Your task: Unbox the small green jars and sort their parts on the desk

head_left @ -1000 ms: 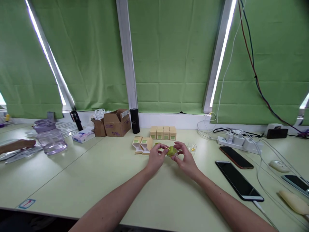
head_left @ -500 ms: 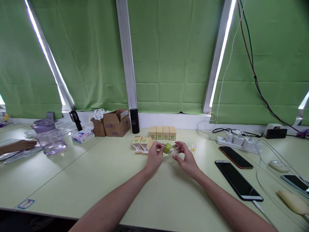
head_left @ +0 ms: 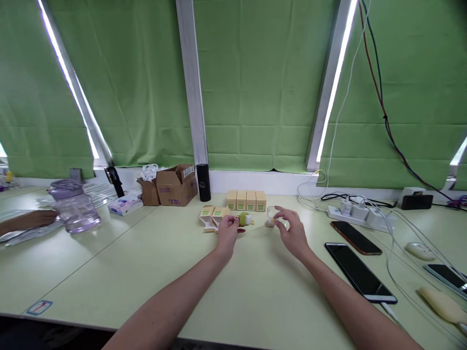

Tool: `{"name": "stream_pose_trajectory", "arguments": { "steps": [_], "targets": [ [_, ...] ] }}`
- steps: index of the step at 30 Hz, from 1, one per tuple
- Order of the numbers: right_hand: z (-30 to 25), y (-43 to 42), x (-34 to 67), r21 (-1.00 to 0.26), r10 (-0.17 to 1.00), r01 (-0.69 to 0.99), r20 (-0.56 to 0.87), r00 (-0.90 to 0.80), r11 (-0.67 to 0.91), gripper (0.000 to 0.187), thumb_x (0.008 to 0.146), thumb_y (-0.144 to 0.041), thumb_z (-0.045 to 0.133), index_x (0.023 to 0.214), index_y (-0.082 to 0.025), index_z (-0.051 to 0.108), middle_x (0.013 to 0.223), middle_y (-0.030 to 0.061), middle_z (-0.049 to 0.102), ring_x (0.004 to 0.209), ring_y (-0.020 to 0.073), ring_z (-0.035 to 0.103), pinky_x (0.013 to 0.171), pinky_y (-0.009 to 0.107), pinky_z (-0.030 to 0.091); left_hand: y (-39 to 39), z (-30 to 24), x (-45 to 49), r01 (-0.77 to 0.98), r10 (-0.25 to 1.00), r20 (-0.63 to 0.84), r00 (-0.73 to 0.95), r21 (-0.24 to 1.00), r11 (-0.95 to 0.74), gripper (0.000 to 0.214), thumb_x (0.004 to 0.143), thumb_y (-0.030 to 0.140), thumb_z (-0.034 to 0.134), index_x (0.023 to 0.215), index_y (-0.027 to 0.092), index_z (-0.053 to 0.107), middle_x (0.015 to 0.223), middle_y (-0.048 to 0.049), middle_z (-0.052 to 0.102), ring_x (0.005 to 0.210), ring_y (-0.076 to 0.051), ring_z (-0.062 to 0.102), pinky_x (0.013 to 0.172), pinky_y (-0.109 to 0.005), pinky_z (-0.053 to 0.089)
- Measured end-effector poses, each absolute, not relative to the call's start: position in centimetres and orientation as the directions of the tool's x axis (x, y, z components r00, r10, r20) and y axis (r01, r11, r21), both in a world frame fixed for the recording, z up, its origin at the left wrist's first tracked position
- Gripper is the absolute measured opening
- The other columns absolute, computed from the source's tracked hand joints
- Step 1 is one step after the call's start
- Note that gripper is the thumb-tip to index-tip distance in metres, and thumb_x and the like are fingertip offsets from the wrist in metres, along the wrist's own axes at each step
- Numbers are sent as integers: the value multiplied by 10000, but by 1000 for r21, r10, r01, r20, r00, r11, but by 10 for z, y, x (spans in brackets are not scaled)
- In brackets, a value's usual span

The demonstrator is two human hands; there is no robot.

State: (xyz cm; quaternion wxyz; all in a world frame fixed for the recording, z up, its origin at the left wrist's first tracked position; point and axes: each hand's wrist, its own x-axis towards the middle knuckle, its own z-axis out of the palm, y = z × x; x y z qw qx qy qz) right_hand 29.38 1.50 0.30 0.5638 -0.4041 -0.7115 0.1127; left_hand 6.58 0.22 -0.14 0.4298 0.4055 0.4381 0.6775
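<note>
My left hand [head_left: 226,233] pinches a small green and white object [head_left: 243,219] lying sideways, with a tiny yellow tip at its right end; I cannot make out its kind. Two opened cardboard boxes [head_left: 215,217] with green labels lie just behind and left of that hand. To the right, the curved fingers of my right hand [head_left: 292,232] close on the edge of a small clear plastic cup [head_left: 270,214]. A second clear container [head_left: 285,224] shows partly behind these fingers. A gap of bare table separates the two hands.
Several small closed boxes [head_left: 246,200] stand in a row behind. Black cylinder [head_left: 203,182], brown carton [head_left: 177,185] and purple jug [head_left: 74,206] stand leftward; another person's hand [head_left: 40,218] rests on papers. Phones [head_left: 359,272], cables and a power strip [head_left: 361,217] lie right.
My hands have moved apart. The green and white object has come away from the clear cup, going slightly left with my left hand, while the cup has gone right with my right hand.
</note>
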Motion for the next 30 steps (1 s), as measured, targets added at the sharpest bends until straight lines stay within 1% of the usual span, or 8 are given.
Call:
{"name": "stream_pose_trajectory", "arguments": {
  "steps": [5, 10, 12, 19, 21, 24, 27, 30],
  "targets": [
    [10, 45, 347, -563, 707, 682, 701, 95, 467, 132, 872, -209, 520, 905, -213, 648, 1347, 147, 643, 1136, 280, 622, 968, 439, 483, 2, -3, 67, -226, 941, 167, -295, 944, -239, 375, 790, 457, 818, 816, 170, 578, 790, -36, 661, 739, -161, 675, 630, -307, 619],
    [4, 63, 390, -436, 856, 893, 499, 134, 114, 212, 805, -81, 530, 908, -182, 687, 1036, 130, 732, 939, 257, 663, 810, 335, 445, 3, -3, 67, -219, 942, 163, -292, 948, -232, 385, 774, 459, 829, 785, 168, 577, 775, -34, 661, 724, -158, 670, 628, -306, 616],
    [-1, 66, 395, -399, 888, 916, 436, 145, 46, 252, 778, -50, 538, 928, -165, 705, 976, 131, 741, 906, 259, 669, 766, 318, 430, 3, -4, 67, -217, 941, 162, -296, 949, -231, 379, 774, 451, 829, 788, 168, 578, 768, -28, 653, 712, -149, 659, 629, -305, 618],
    [-16, 63, 386, -378, 929, 924, 360, 90, 57, 294, 776, -43, 558, 986, -154, 731, 951, 132, 758, 882, 245, 695, 714, 288, 433, 3, -4, 67, -209, 943, 161, -290, 951, -227, 381, 773, 457, 829, 785, 169, 579, 785, -33, 657, 713, -147, 658, 622, -297, 616],
    [-16, 59, 382, -366, 928, 929, 362, 91, 51, 360, 796, -72, 570, 1106, -183, 716, 1066, 138, 754, 916, 255, 695, 701, 298, 436, 3, -4, 68, -208, 943, 162, -291, 951, -227, 391, 768, 467, 831, 784, 170, 575, 781, -30, 654, 712, -148, 659, 622, -297, 615],
    [-12, 52, 376, -278, 904, 954, 426, 22, 107, 493, 804, -76, 586, 1255, -259, 665, 1264, 115, 712, 1119, 284, 651, 713, 312, 443, 3, -4, 68, -207, 941, 163, -295, 951, -230, 386, 771, 462, 829, 788, 171, 577, 782, -29, 654, 721, -150, 661, 632, -303, 619],
    [-6, 46, 367, -156, 885, 973, 459, -81, 170, 447, 838, -99, 597, 1231, -290, 688, 1170, 97, 753, 1215, 302, 600, 742, 331, 446, 3, -4, 68, -207, 941, 163, -296, 951, -230, 369, 782, 447, 824, 792, 171, 580, 788, -36, 666, 728, -154, 665, 634, -305, 618],
    [-3, 44, 359, -101, 892, 980, 439, -110, 171, 319, 899, -173, 588, 1159, -287, 734, 1043, 104, 780, 1079, 307, 656, 761, 352, 444, 2, -4, 68, -204, 942, 162, -293, 952, -227, 359, 787, 437, 822, 792, 169, 584, 795, -44, 678, 724, -154, 663, 634, -305, 614]
  ]
}}
